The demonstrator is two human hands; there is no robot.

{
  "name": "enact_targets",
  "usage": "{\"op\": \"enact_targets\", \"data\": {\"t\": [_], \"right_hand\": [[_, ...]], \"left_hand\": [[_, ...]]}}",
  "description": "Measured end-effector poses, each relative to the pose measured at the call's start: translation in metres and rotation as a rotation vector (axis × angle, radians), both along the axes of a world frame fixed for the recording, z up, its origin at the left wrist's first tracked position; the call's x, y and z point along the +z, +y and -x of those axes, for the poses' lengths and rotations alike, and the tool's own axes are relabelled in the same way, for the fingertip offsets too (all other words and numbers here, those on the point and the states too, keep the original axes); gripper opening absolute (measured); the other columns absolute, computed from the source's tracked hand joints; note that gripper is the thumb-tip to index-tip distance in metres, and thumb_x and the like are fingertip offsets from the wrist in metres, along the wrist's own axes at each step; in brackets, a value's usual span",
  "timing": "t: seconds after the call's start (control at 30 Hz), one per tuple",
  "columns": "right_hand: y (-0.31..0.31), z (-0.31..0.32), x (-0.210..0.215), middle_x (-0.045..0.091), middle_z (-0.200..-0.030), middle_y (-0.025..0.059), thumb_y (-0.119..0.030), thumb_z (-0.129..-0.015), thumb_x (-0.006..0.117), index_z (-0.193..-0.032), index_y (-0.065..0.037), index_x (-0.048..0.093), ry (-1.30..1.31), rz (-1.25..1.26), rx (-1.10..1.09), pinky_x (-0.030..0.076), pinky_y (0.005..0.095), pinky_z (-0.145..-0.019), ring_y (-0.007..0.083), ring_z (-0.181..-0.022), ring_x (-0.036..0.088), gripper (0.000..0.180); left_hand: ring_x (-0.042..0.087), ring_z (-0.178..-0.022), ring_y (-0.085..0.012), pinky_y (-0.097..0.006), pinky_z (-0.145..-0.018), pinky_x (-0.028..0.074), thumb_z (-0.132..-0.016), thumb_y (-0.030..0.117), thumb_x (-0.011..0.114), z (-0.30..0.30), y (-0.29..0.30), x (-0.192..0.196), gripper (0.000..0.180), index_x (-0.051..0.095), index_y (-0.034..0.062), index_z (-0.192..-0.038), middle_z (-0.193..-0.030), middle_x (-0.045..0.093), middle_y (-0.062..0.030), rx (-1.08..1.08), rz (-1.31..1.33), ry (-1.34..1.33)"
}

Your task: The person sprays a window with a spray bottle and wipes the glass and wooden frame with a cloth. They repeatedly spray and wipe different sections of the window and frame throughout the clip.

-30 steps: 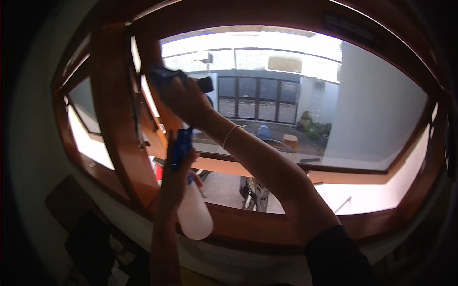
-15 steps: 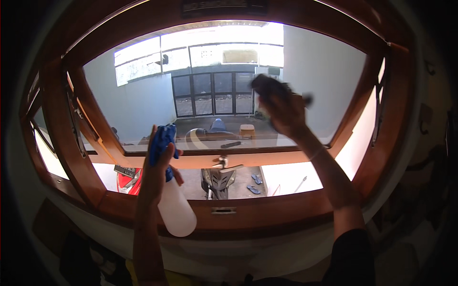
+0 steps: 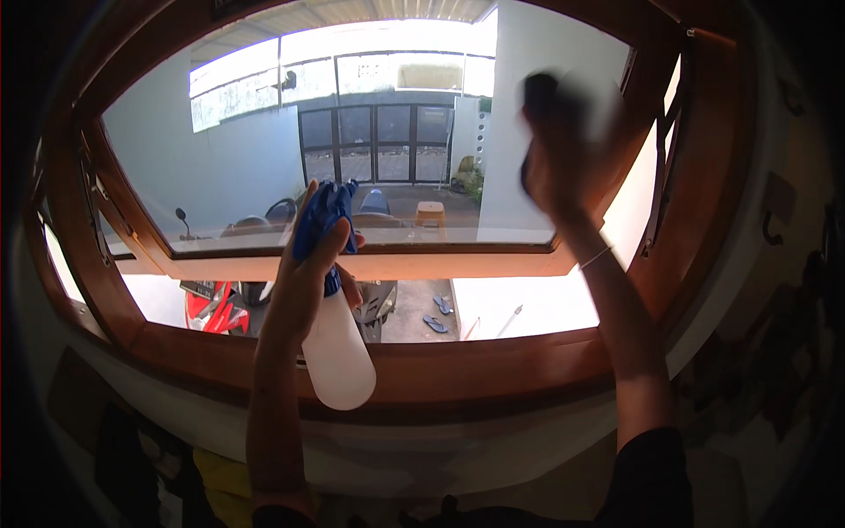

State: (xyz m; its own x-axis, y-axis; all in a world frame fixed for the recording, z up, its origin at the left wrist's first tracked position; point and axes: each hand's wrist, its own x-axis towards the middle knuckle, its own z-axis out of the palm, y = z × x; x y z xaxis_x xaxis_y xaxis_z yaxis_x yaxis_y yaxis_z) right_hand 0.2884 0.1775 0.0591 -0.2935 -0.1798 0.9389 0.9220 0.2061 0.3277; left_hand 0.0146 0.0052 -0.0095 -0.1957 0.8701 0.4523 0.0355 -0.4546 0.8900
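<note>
Spray bottle (image 3: 340, 363) tilted in front of the sill (image 3: 493, 365), left hand (image 3: 310, 275) upright, fingers curled round its blue head (image 3: 326, 216); right hand (image 3: 558, 172) up with dark cloth (image 3: 544, 95), fingers too blurred to read, near the window pane (image 3: 238, 167).

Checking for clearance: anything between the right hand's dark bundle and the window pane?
Nothing visible stands between the dark bundle and the window pane; blur hides whether they touch. The spray bottle in the left hand is lower and farther left.
</note>
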Motion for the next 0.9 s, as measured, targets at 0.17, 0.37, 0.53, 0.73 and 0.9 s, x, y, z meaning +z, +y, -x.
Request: {"op": "enact_targets", "data": {"t": [0.17, 0.37, 0.53, 0.73, 0.9], "right_hand": [[0.035, 0.004, -0.107, 0.048, -0.12, -0.0082, -0.027, -0.081, 0.062, -0.118, -0.032, 0.056, -0.688, -0.169, 0.077, 0.044, 0.0319, -0.073, 0.0168, -0.117, 0.045, 0.037], [0.018, 0.003, -0.064, 0.054, -0.107, -0.0078, -0.027, -0.083, 0.062, -0.114, -0.026, 0.057, -0.795, -0.148, 0.083, 0.045, 0.0287, -0.068, 0.0154, -0.097, 0.05, 0.031], [-0.012, 0.021, 0.052, 0.059, -0.107, -0.003, -0.013, -0.08, 0.063, -0.113, -0.027, 0.062, -0.442, -0.207, 0.199, 0.043, 0.0349, -0.063, 0.0224, -0.083, 0.054, 0.036], [-0.035, 0.097, 0.039, 0.061, -0.099, 0.0075, -0.012, -0.083, 0.057, -0.114, -0.021, 0.062, 0.027, -0.079, 0.191, 0.043, 0.0425, -0.076, 0.0273, -0.094, 0.057, 0.033], [0.004, 0.133, -0.073, 0.053, -0.123, -0.0085, -0.033, -0.085, 0.06, -0.118, -0.03, 0.056, -0.425, -0.205, 0.155, 0.042, 0.0329, -0.065, 0.0196, -0.103, 0.051, 0.033]], "left_hand": [[0.056, -0.044, -0.016, -0.03, -0.043, 0.043, -0.084, 0.051, 0.061, -0.017, 0.01, 0.003, 0.065, 0.044, 0.0074, -0.129, -0.096, 0.066, -0.0133, 0.071, 0.013, 0.033], [0.058, -0.062, -0.0145, -0.026, -0.043, 0.046, -0.088, 0.038, 0.061, -0.015, 0.013, 0.004, 0.082, 0.014, 0.0101, -0.149, -0.096, 0.056, -0.0112, -0.015, 0.0, 0.013], [0.056, -0.079, -0.0144, -0.028, -0.042, 0.048, -0.09, 0.033, 0.06, -0.014, 0.013, 0.003, 0.081, 0.01, 0.0107, -0.15, -0.097, 0.054, -0.0117, -0.028, -0.048, 0.034], [0.055, -0.052, -0.0146, -0.028, -0.04, 0.047, -0.09, 0.032, 0.061, 0.001, 0.004, 0.006, 0.083, 0.006, 0.0131, -0.15, -0.098, 0.055, -0.0164, -0.051, -0.038, -0.015], [0.055, -0.057, -0.0135, -0.027, -0.04, 0.047, -0.09, 0.029, 0.062, 0.031, 0.011, 0.002, 0.083, 0.007, 0.012, -0.15, -0.1, 0.055, -0.0153, -0.031, -0.017, -0.018]]}}
